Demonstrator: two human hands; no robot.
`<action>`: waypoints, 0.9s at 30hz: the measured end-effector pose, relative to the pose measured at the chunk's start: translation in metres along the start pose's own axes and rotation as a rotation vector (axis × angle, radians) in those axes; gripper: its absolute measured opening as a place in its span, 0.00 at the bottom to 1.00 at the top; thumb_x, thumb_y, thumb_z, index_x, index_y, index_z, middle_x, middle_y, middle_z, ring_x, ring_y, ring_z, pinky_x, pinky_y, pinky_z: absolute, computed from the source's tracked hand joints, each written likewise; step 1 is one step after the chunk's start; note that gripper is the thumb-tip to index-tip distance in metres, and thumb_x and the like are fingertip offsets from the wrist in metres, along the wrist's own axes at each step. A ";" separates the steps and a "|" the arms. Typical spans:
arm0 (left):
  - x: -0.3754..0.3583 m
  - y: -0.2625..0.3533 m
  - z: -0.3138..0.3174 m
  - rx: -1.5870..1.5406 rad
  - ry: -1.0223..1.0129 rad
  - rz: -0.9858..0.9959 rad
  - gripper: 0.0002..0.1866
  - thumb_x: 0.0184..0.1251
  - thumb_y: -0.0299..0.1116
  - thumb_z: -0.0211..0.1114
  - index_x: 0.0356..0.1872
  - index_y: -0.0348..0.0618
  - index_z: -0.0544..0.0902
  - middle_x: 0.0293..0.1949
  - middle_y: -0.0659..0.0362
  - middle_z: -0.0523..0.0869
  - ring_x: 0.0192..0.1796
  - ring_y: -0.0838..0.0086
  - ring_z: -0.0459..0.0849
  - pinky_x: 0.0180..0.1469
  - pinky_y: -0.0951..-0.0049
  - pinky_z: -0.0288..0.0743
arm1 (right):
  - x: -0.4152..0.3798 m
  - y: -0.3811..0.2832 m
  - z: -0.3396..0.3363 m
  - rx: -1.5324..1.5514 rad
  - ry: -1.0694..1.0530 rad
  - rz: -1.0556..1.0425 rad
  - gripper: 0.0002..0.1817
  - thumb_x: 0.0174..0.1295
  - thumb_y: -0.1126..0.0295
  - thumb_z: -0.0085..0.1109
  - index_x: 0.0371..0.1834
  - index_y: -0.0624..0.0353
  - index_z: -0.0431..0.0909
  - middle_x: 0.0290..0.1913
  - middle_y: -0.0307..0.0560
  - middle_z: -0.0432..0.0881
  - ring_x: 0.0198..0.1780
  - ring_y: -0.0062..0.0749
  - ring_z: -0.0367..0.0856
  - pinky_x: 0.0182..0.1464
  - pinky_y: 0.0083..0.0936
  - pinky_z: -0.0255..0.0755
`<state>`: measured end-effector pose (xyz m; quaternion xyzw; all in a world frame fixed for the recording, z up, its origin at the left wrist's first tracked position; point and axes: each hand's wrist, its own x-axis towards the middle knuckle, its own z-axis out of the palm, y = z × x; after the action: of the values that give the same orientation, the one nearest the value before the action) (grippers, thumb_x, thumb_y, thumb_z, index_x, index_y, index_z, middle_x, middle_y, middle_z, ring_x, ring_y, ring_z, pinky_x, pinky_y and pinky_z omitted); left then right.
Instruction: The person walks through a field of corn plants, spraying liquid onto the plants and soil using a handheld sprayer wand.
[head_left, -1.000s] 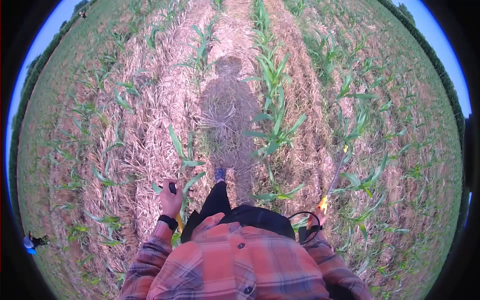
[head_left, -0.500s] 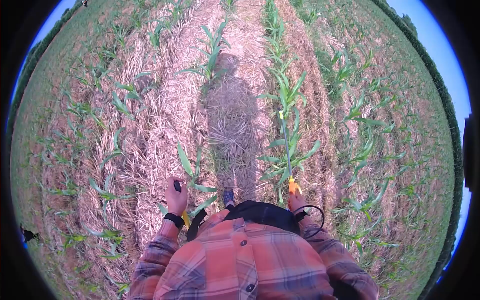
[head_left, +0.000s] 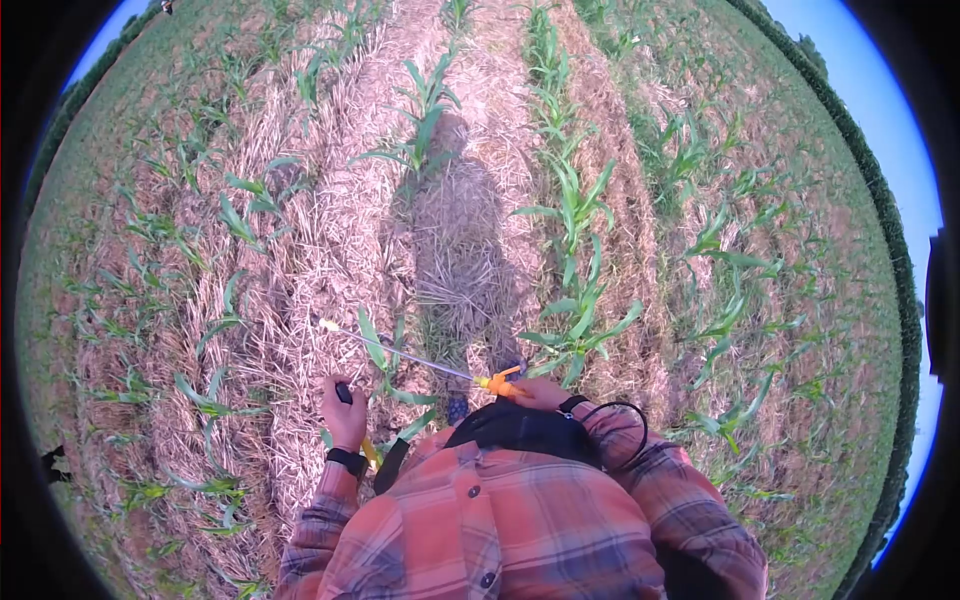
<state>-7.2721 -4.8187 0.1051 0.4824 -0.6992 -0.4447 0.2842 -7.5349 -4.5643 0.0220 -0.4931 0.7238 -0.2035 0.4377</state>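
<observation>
My right hand (head_left: 541,393) is closed around the orange-yellow handle of a spray wand (head_left: 432,367), in front of my waist. Its thin metal tube slants up and left to a pale yellow nozzle (head_left: 330,325), over straw beside a young corn plant (head_left: 374,345). On the left, my left hand (head_left: 345,416) wraps around the black grip of a pump lever (head_left: 344,392). Part of a yellow bar (head_left: 371,452) shows beside that wrist. A black hose (head_left: 640,425) loops by my right forearm.
Rows of young corn (head_left: 578,210) run away from me on both sides, with dry straw (head_left: 330,220) between them. My shadow (head_left: 457,240) falls straight ahead. A shoe (head_left: 457,408) shows below my waist. Dark hedges (head_left: 885,190) line the field's far edge.
My right hand has moved inward to the left, swinging the wand from pointing ahead along the right corn row to pointing left across my front. My left hand has shifted slightly down and left.
</observation>
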 end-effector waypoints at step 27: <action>0.122 0.128 0.183 0.224 -0.094 0.227 0.08 0.50 0.23 0.57 0.32 0.40 0.71 0.20 0.59 0.69 0.22 0.77 0.67 0.26 0.75 0.64 | -0.050 0.219 -0.088 1.015 0.890 0.678 0.14 0.60 0.57 0.47 0.25 0.55 0.69 0.14 0.35 0.68 0.12 0.19 0.64 0.11 0.18 0.57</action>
<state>-7.5224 -4.8502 0.1349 0.4078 -0.8068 -0.3510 0.2440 -7.7192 -4.4373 -0.0685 0.1473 0.7617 -0.5460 0.3163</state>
